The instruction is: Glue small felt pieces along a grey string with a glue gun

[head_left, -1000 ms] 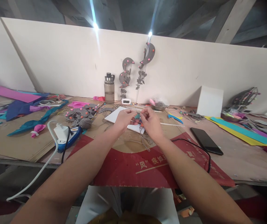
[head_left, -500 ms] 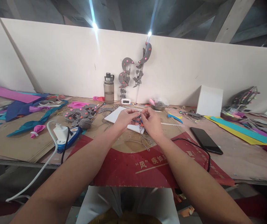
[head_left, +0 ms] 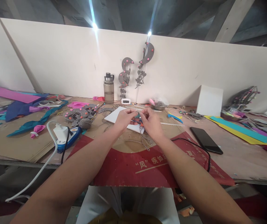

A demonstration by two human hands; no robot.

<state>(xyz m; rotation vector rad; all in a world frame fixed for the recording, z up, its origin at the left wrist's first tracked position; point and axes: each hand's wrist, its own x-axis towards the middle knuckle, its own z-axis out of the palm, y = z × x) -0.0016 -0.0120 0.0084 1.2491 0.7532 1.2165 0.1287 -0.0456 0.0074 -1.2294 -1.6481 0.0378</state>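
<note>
My left hand [head_left: 124, 119] and my right hand [head_left: 151, 123] are close together over the middle of the table, fingertips pinched. Between them is a small dark piece with an orange bit [head_left: 142, 126], too small and too covered to name. Below, a white sheet [head_left: 114, 114] lies partly hidden by the hands. Thin grey cord [head_left: 145, 146] trails across the cardboard in front of them. To the left rests a pile of grey felt pieces with pink and orange balls [head_left: 79, 115], a ball of grey yarn [head_left: 85, 123] touching it.
Grey crescent ornaments [head_left: 148, 53] hang on the white wall. A water bottle [head_left: 109, 88] and small clock [head_left: 125, 101] stand behind. A phone [head_left: 205, 140] and cable lie right, a blue power strip [head_left: 69, 140] left. A bowl [head_left: 159, 106] and blue-yellow tool [head_left: 175, 117] sit beyond.
The hands have parted very slightly, with fingers shifted around the small piece. On the wall, the right hanging ornament has swung and turned a little to the right.
</note>
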